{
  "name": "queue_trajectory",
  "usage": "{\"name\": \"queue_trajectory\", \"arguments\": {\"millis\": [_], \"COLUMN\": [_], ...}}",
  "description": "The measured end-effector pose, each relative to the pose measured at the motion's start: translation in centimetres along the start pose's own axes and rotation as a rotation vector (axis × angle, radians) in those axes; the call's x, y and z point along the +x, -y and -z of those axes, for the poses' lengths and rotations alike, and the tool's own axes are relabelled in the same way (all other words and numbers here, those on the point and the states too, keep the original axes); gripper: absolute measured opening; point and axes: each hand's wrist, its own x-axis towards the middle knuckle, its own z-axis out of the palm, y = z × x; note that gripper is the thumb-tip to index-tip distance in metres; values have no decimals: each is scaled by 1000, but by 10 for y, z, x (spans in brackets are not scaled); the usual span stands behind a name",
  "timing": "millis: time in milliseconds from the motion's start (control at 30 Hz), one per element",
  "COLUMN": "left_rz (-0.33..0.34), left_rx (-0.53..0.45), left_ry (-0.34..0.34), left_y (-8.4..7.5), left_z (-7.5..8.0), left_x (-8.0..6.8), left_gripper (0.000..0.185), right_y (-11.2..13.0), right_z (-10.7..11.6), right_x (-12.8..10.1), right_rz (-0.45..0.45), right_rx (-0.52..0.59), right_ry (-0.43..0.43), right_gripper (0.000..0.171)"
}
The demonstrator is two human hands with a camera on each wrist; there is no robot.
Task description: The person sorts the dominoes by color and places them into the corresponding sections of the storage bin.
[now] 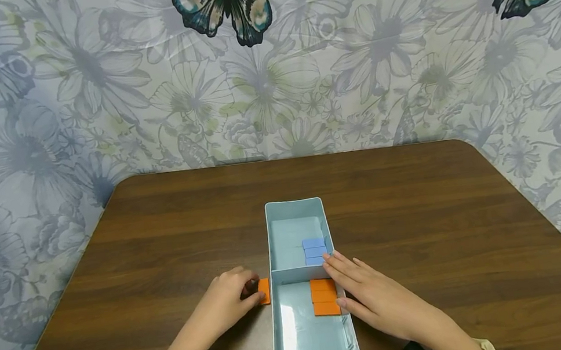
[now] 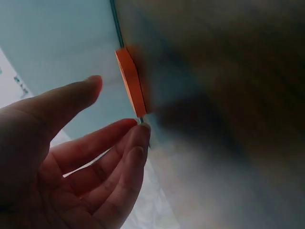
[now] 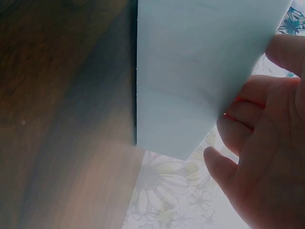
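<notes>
A thin orange tile (image 1: 264, 291) lies on the table against the left wall of a light blue two-compartment tray (image 1: 302, 347). My left hand (image 1: 235, 297) is beside this tile. In the left wrist view its fingertips (image 2: 142, 131) reach one end of the orange tile (image 2: 131, 83), while the thumb stands apart from it. My right hand (image 1: 374, 292) rests with extended fingers along the tray's right rim, near the divider. Several orange tiles (image 1: 324, 296) line the right side of the near compartment, and several blue tiles (image 1: 314, 251) sit at the right of the far one.
The tray stands lengthwise on a brown wooden table (image 1: 171, 229) with rounded far corners. Behind and around the table hangs a floral cloth (image 1: 271, 100) with butterfly prints. A dark band shows under each wrist.
</notes>
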Motion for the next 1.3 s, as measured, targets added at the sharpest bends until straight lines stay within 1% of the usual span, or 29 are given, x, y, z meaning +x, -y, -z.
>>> {"name": "queue_trajectory", "arguments": {"millis": [100, 300, 367, 467, 600, 667, 767, 833, 1000, 1167, 1300], "left_rz": [-19, -58, -67, -76, -64, -52, -27, -3, 45, 47, 56], "left_rx": [45, 159, 195, 222, 231, 254, 292, 315, 285, 241, 194], "left_ry": [8, 27, 26, 13, -13, -27, -31, -31, -38, -51, -41], "left_y": [-4, -11, -13, -15, -14, -12, -10, -8, -3, 3, 8], "left_z": [-3, -5, -5, -4, -2, -2, 0, 2, 5, 5, 7], "left_x": [2, 3, 4, 6, 6, 6, 4, 3, 2, 1, 0], "left_gripper": [26, 33, 32, 28, 24, 25, 28, 27, 22, 20, 19], "right_y": [0, 0, 0, 0, 0, 0, 0, 0, -1, 0, 0], "right_z": [0, 0, 1, 1, 1, 1, 1, 1, 0, 0, 1], "right_x": [0, 0, 0, 0, 0, 0, 0, 0, 0, 0, 0], "right_rz": [6, 7, 7, 9, 20, 21, 19, 18, 13, 10, 12], "right_rx": [1, 10, 7, 4, 2, 1, 4, 3, 5, 8, 10], "right_ry": [-2, 1, -1, -3, -10, -12, -8, -7, -5, -1, -3], "right_gripper": [55, 56, 55, 55, 55, 55, 55, 55, 55, 56, 56]}}
